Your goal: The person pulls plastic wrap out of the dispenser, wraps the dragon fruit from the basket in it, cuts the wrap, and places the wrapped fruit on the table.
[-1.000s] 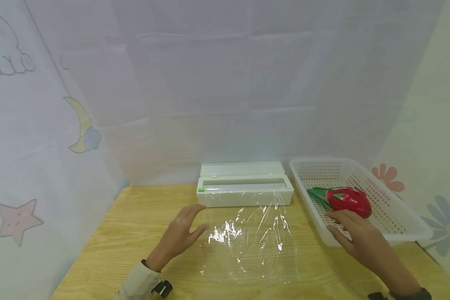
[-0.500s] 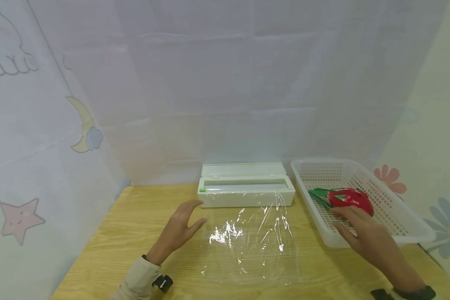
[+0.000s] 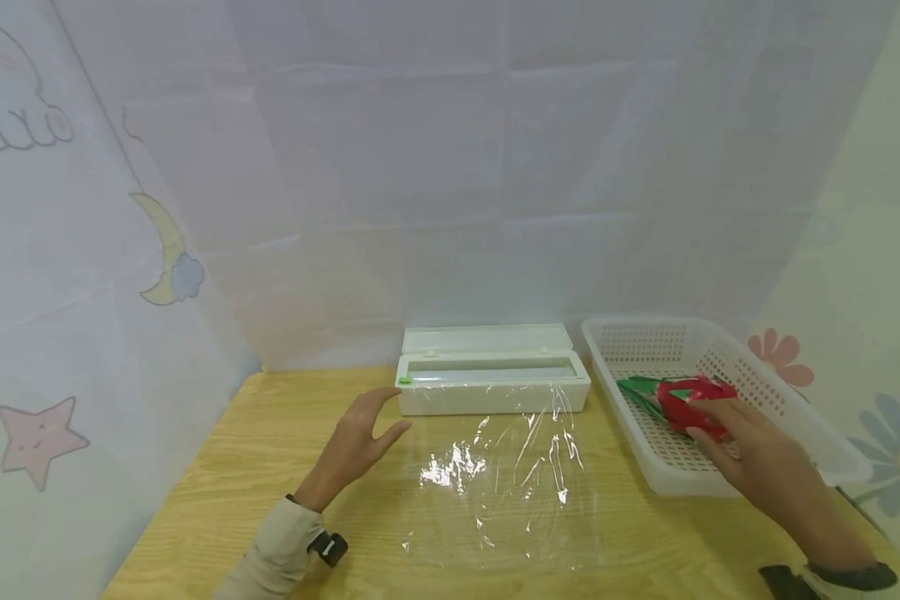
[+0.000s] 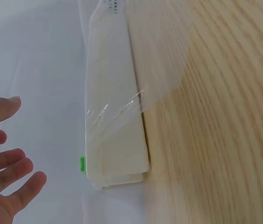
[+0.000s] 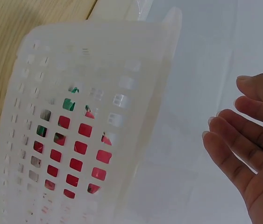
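My right hand (image 3: 768, 467) reaches over the near side of a white plastic basket (image 3: 648, 467), its fingers overlapping a red dragon fruit (image 3: 675, 410) with green leaf tips. The right wrist view has those fingers loosely bent and apart, above the rim, with the fruit's red (image 5: 76, 164) showing through the holes. A sheet of clear cling film (image 3: 506, 500) lies spread on the table, drawn out of a white cling film box (image 3: 495, 402). Beside the film's left edge hovers my left hand (image 3: 348, 442), thumb and fingers spread, holding nothing.
The box's lid (image 3: 487, 338) stands raised at the back, near the white cloth wall (image 3: 450, 183). A small green slider (image 3: 404, 380) sits at the box's left end. Wooden table (image 3: 270, 467) extends left of the film; the basket fills its right side.
My right hand has moved forward and right, from the basket's near left rim to over the dragon fruit. My left hand has drifted slightly up and left; film and box stay put.
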The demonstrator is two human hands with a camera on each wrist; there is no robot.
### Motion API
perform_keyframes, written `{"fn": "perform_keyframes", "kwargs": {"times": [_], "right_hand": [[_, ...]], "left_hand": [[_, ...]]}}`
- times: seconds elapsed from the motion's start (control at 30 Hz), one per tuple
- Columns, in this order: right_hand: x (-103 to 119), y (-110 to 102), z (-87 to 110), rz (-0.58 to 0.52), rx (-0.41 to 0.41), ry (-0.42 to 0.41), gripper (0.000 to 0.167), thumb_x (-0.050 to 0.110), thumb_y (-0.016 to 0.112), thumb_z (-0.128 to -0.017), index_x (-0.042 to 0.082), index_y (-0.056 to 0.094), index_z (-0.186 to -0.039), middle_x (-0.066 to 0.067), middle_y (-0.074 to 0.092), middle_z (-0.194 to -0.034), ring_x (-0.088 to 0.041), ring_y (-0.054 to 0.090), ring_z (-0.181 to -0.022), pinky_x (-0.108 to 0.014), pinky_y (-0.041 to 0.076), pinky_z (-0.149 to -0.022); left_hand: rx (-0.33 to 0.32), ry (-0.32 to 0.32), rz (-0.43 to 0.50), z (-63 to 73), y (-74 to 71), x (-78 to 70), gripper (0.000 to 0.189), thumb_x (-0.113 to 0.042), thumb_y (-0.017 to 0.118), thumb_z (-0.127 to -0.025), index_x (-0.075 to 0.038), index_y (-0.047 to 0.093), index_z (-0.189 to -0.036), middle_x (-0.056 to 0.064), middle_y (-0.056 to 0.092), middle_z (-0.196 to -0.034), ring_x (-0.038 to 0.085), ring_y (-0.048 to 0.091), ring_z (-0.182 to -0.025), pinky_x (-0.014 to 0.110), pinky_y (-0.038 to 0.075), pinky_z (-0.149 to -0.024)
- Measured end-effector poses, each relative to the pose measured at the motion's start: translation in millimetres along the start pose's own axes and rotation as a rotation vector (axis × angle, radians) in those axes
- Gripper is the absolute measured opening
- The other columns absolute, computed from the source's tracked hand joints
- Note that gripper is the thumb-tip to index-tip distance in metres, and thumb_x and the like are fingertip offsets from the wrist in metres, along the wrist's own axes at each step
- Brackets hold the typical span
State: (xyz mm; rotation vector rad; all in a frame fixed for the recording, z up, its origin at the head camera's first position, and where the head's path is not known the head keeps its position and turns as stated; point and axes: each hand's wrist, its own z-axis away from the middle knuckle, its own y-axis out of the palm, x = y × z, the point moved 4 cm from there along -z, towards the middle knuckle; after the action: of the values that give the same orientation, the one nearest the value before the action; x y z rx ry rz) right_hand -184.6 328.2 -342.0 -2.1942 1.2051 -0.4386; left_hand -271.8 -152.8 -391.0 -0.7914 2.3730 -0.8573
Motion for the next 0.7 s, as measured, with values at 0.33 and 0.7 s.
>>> {"fn": "perform_keyframes", "kwargs": {"times": [0.33, 0.7], "right_hand": [[-19, -10, -2.3, 0.04, 0.022, 0.062, 0.07, 0.066, 0.045, -0.096, 0.002, 0.066, -0.115, -0.016, 0.068, -0.097, -0.025, 0.058, -0.071, -0.019, 0.045, -0.055], [-34, -12, -5.0, 0.052, 0.094, 0.11, 0.043, 0.025, 0.08, -0.085, 0.0, 0.063, -0.116, -0.023, 0.066, -0.104, -0.034, 0.064, -0.068, -0.041, 0.052, -0.049]], "left_hand": [[-0.02, -0.03, 0.005, -4.7, 0.1, 11.3, 0.054, -0.019, 0.079, -0.088, 0.005, 0.057, -0.131, 0.02, 0.062, -0.127, 0.037, 0.059, -0.117, 0.052, 0.05, -0.096], [-0.005, -0.072, 0.017, -11.3, 1.6, 22.4, 0.053, -0.02, 0.077, -0.09, 0.005, 0.056, -0.132, 0.022, 0.061, -0.128, 0.039, 0.058, -0.118, 0.053, 0.048, -0.097]]}}
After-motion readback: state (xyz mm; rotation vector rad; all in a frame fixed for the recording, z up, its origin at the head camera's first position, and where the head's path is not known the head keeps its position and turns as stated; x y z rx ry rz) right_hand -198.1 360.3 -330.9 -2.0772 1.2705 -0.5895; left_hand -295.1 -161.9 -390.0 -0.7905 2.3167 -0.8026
